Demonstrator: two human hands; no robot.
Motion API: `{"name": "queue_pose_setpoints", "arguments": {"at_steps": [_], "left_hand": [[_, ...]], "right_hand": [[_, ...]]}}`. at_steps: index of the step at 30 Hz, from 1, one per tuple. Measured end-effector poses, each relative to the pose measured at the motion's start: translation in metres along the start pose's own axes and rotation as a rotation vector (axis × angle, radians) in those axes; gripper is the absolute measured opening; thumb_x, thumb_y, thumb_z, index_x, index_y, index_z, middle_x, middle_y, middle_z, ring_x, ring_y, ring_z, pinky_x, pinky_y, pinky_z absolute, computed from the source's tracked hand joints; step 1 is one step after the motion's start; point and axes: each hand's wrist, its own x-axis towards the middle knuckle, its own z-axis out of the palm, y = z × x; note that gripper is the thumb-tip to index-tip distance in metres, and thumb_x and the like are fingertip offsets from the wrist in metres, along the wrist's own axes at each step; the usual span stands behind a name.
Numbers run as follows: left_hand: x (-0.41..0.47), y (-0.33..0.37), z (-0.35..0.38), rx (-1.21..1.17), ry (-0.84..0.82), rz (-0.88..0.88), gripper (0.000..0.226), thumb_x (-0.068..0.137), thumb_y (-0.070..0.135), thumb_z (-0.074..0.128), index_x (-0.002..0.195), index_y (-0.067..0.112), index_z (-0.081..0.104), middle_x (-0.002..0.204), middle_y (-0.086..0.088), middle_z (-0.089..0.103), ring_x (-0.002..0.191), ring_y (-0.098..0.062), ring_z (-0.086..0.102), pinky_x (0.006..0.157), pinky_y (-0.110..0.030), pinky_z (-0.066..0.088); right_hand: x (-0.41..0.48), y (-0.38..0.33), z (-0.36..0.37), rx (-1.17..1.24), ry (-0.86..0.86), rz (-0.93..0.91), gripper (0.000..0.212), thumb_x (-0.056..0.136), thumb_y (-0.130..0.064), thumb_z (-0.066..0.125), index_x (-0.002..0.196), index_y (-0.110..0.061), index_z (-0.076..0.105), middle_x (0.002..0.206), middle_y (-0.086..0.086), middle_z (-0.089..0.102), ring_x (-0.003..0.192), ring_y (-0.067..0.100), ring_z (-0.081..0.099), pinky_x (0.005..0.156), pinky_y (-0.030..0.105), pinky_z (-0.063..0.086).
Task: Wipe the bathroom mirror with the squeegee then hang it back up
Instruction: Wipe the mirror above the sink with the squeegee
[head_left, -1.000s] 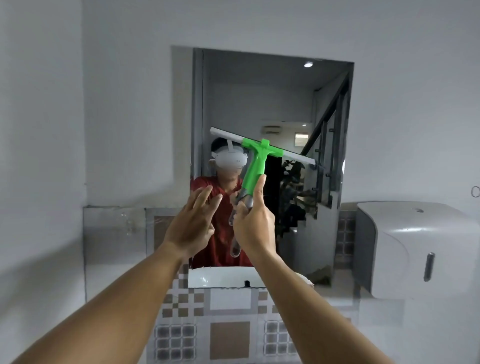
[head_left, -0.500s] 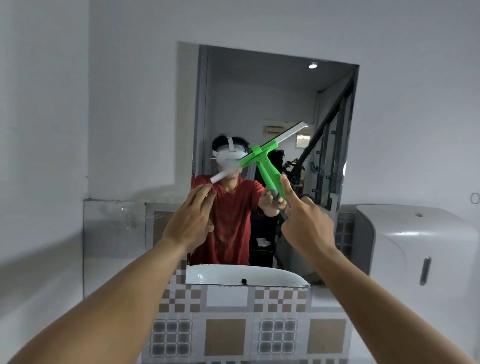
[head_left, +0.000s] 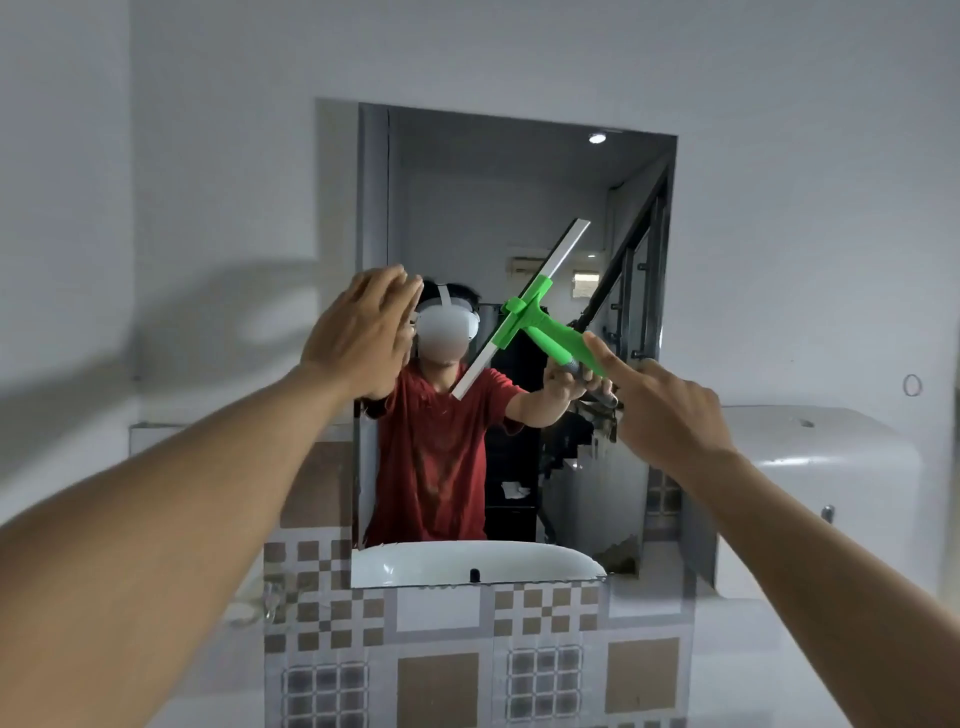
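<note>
- Landmark: mirror (head_left: 498, 208), set in the wall above the tiled band.
- Right hand (head_left: 670, 410) is in front of the mirror's right half, w/ its grip closed round the squeegee (head_left: 540, 317) handle and the index finger laid along the green shaft.
- Squeegee sits over the mirror's middle-right. Blade runs diagonal, top end up-right, low end down-left. Can't tell if the blade edge is actually touching the glass.
- Left hand (head_left: 363, 332) is at the mirror's left edge, holding nothing, grip loose w/ fingers straight and together. Whether the palm touches glass or frame isn't clear.
- Progress, my read: wiping stage, mid-stroke or re-angling btwn strokes. Glass shows no obvious streaks or water, so no telling how much of the area is covered.
- Left to do, prob: finish passes over the rest of the mirror, esp. top and bottom strips.
- Then hang it back. No hook seen for sure; a small ring (head_left: 912, 385) on the wall well right of the mirror could be it, but that's a guess.
- Hanging step not begun: tool is in hand.
</note>
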Motion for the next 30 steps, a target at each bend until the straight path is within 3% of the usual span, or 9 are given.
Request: {"name": "queue_pose_setpoints", "arguments": {"at_steps": [6, 14, 23, 26, 30], "left_hand": [[0.058, -0.021, -0.015, 0.119, -0.093, 0.085, 0.066, 0.089, 0.026, 0.062, 0.15, 0.011, 0.039, 0.155, -0.02, 0.034, 0.14, -0.042, 0.032, 0.107, -0.058, 0.044], [0.074, -0.032, -0.019, 0.123, -0.168, 0.037, 0.07, 0.089, 0.027, 0.064, 0.152, 0.018, 0.036, 0.156, -0.012, 0.031, 0.141, -0.037, 0.028, 0.092, -0.058, 0.053], [0.075, -0.034, -0.019, 0.109, -0.161, 0.047, 0.068, 0.087, 0.028, 0.065, 0.15, 0.018, 0.039, 0.149, -0.011, 0.036, 0.136, -0.037, 0.031, 0.083, -0.059, 0.055], [0.076, -0.035, -0.02, 0.091, -0.157, 0.045, 0.068, 0.087, 0.031, 0.067, 0.149, 0.019, 0.041, 0.147, -0.009, 0.038, 0.136, -0.036, 0.031, 0.086, -0.059, 0.054], [0.078, -0.036, -0.026, 0.082, -0.176, 0.053, 0.067, 0.086, 0.035, 0.071, 0.146, 0.02, 0.046, 0.144, -0.009, 0.041, 0.134, -0.037, 0.034, 0.088, -0.059, 0.053]], "right_hand": [[-0.019, 0.006, 0.009, 0.158, -0.023, 0.145, 0.089, 0.093, -0.015, 0.051, 0.155, -0.052, -0.002, 0.096, 0.005, 0.061, 0.073, 0.025, 0.059, 0.056, 0.034, 0.048], [-0.055, -0.052, 0.06, 0.513, 0.018, 0.321, 0.092, 0.094, -0.011, 0.054, 0.157, -0.043, -0.005, 0.086, 0.005, 0.064, 0.065, 0.023, 0.059, 0.05, 0.036, 0.047], [-0.083, -0.112, 0.091, 0.761, -0.005, 0.519, 0.102, 0.089, 0.0, 0.052, 0.155, -0.039, -0.015, 0.081, 0.001, 0.064, 0.066, 0.019, 0.061, 0.059, 0.042, 0.056], [-0.089, -0.148, 0.091, 0.915, 0.031, 0.583, 0.091, 0.098, -0.006, 0.049, 0.157, -0.031, -0.014, 0.075, -0.003, 0.06, 0.066, 0.018, 0.06, 0.059, 0.041, 0.054], [-0.079, -0.192, 0.091, 1.11, 0.09, 0.658, 0.085, 0.103, -0.018, 0.043, 0.153, -0.038, -0.022, 0.093, -0.001, 0.068, 0.078, 0.015, 0.065, 0.07, 0.04, 0.057]]}}
